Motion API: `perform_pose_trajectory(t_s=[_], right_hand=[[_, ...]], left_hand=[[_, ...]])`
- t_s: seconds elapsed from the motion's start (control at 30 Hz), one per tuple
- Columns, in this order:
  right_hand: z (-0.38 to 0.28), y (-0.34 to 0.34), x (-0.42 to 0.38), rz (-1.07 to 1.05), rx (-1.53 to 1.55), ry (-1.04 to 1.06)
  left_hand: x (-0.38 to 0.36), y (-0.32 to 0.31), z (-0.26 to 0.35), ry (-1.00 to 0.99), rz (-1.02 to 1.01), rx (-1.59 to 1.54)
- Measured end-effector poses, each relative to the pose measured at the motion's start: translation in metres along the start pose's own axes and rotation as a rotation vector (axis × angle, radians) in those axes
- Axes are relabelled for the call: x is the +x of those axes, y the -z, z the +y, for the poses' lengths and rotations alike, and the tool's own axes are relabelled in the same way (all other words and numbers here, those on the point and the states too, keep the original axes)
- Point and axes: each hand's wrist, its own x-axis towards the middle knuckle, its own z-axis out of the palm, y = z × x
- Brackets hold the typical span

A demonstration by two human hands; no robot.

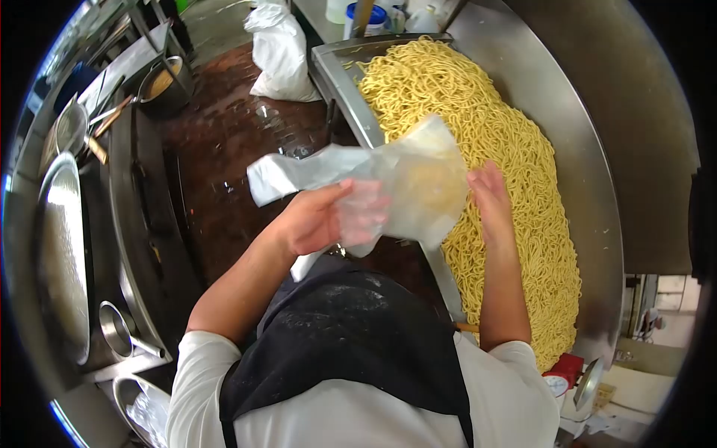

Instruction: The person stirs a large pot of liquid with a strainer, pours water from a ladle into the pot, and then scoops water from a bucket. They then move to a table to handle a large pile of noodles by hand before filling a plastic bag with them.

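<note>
A translucent plastic bag (426,179) hangs in front of me, spread out between my hands. My left hand (328,216) is closed on its left part, and its fingers show hazily through the plastic. Yellow shows through the right part of the bag. My right hand (491,198) is at the bag's right edge, palm toward it, with fingers stretched out and slightly blurred. Under the bag and my right hand lies a big heap of yellow noodles (523,246) in a long metal trough (541,67).
A red scale (565,371) stands at the trough's near end. A white sack (280,56) sits on the wet brown floor (224,127). To the left is a cooking station with a large metal pan (63,254), a strainer (72,128) and a pot (166,86).
</note>
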Motion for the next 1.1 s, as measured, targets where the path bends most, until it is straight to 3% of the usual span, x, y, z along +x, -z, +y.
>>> perform_pose_trajectory(t_s=[0.03,0.07,0.1,0.13,0.17,0.2,0.23,0.3,0.33,0.37,0.43,0.47,0.5,0.57,0.6,0.63,0.7,0.77,0.8,0.83,0.87,0.9,0.97,1.0,1.03,1.07,1.1], right_hand=[[-0.018,0.001,-0.010,0.016,0.010,-0.006],[-0.035,-0.001,-0.019,0.097,-0.250,0.298],[-0.046,-0.006,-0.023,0.177,-0.509,0.601],[-0.051,-0.015,-0.026,0.195,-0.496,0.589],[-0.053,-0.026,-0.029,0.136,-0.614,0.719],[-0.053,-0.034,-0.026,0.078,-0.735,0.843],[-0.047,-0.036,-0.012,0.104,-0.729,0.822],[-0.034,-0.035,0.027,0.098,0.429,0.358],[-0.034,-0.041,0.035,0.123,0.426,0.351],[-0.035,-0.051,0.041,0.183,0.113,0.519],[-0.037,-0.073,0.056,0.293,-0.545,0.794],[-0.036,-0.080,0.066,0.333,-0.556,0.758],[-0.035,-0.080,0.083,0.413,-0.437,0.584],[-0.040,-0.067,0.110,0.564,-0.190,0.261],[-0.046,-0.060,0.115,0.604,-0.199,0.246],[-0.052,-0.053,0.119,0.685,-0.182,0.304],[-0.067,-0.042,0.115,0.804,-0.171,0.353],[-0.092,-0.033,0.102,0.983,-0.295,0.343],[-0.095,-0.028,0.095,1.000,-0.302,0.333],[-0.096,-0.022,0.088,1.016,-0.273,0.195],[-0.101,-0.022,0.087,1.020,-0.243,0.058],[-0.108,-0.024,0.090,1.015,-0.244,0.053],[-0.134,-0.033,0.102,0.965,-1.216,0.365],[-0.151,-0.043,0.113,0.957,-1.208,0.369],[-0.171,-0.060,0.126,0.800,-1.233,0.437],[-0.179,-0.069,0.134,0.650,-1.252,0.499],[-0.172,-0.071,0.140,0.666,-1.247,0.491]], left_hand=[[0.021,-0.016,0.007,0.000,-0.036,0.021],[0.044,-0.027,0.009,0.013,-0.038,0.030],[0.066,-0.037,0.013,0.076,-0.276,-0.091],[0.087,-0.047,0.014,0.147,-0.508,-0.214],[0.112,-0.050,0.003,0.225,-0.614,-0.207],[0.115,-0.084,0.005,0.197,-0.415,0.017],[0.130,-0.092,0.010,0.227,-0.419,0.028],[0.160,-0.096,0.020,0.322,-0.493,0.115],[0.172,-0.093,0.025,0.329,-0.482,0.110],[0.188,-0.087,0.031,0.359,-0.496,0.108],[0.225,-0.069,0.052,0.187,-0.468,0.226],[0.234,-0.061,0.064,0.279,-0.465,0.020],[0.244,-0.053,0.078,0.332,-0.490,0.028],[0.261,-0.037,0.102,0.309,-0.741,0.229],[0.268,-0.024,0.107,0.344,-0.635,0.362],[0.279,-0.015,0.118,0.372,-0.669,0.369],[0.304,0.004,0.139,0.667,-0.286,0.445],[0.345,0.042,0.136,0.673,-0.120,-0.049],[0.370,0.064,0.147,0.662,-0.120,-0.075],[0.389,0.079,0.159,0.646,-0.116,-0.104],[0.394,0.075,0.165,0.654,-0.113,-0.108],[0.398,0.072,0.172,0.574,-0.074,-0.055],[0.399,0.069,0.176,0.487,-0.023,-0.002],[0.397,0.063,0.169,0.342,-0.123,0.239],[0.394,0.057,0.162,0.197,-0.224,0.484],[0.385,0.043,0.162,0.201,-0.222,0.495],[0.376,0.028,0.161,0.182,-0.336,0.568]])
